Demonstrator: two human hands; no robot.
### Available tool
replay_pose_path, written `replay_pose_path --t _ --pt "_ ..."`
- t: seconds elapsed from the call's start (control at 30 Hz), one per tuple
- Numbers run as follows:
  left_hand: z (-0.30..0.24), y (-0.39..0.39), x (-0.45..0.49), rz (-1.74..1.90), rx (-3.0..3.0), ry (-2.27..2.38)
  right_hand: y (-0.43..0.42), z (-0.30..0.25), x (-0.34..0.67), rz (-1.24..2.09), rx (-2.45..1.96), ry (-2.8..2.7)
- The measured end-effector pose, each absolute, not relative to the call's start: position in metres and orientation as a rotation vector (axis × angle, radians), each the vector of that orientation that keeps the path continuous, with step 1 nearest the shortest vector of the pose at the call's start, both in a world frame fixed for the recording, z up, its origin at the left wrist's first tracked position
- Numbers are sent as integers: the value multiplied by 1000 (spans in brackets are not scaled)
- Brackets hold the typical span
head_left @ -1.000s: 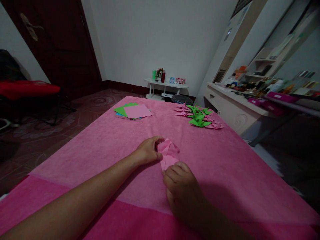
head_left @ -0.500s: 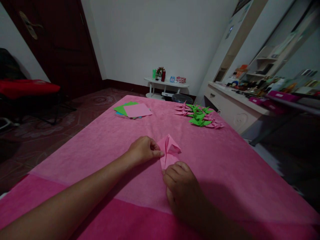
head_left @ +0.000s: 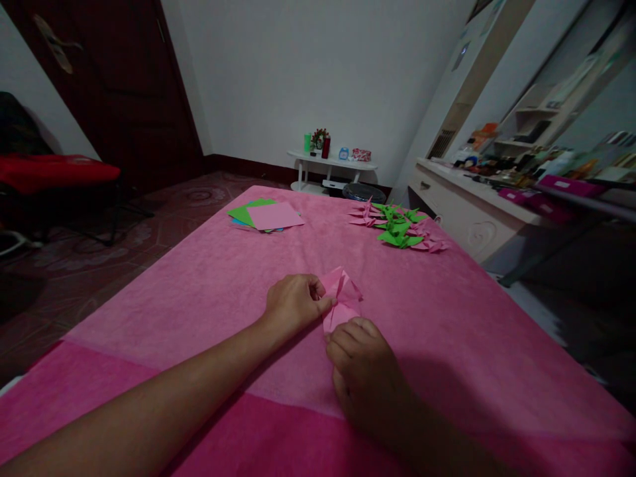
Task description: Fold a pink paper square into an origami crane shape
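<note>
A partly folded sheet of pink origami paper (head_left: 342,291) lies on the pink cloth, its upper flap raised and creased. My left hand (head_left: 297,298) grips its left edge, with the thumb laid over the fold near the middle. At the near end, my right hand (head_left: 365,364) is closed on the bottom corner of the paper; its fingertips are partly hidden under the hand. Beyond, to the right, sit several folded paper cranes (head_left: 397,228) in green and pink. A stack of square paper sheets (head_left: 273,216), pink on top of green and blue, rests farther off to the left.
The pink cloth (head_left: 199,291) covers the table I work on. A white dresser (head_left: 467,205) crowded with bottles and boxes stands to the right. At the left is a red chair (head_left: 54,171); a small white side table (head_left: 332,161) stands by the far wall.
My left hand has shifted slightly right, its thumb now farther across the paper. The raised flap has changed shape and spread a little. My right hand stays at the near corner.
</note>
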State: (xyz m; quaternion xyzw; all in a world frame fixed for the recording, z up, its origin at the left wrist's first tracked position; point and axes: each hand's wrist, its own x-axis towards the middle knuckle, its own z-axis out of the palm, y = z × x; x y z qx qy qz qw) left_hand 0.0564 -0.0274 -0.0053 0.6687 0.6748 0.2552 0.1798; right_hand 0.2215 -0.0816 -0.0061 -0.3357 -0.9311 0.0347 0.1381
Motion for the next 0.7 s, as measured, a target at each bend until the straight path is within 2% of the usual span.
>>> replay_pose_path --t 0.7 --pt "-4 -36 59 612 1940 2020 -83 -1 222 140 -1012 -2744"
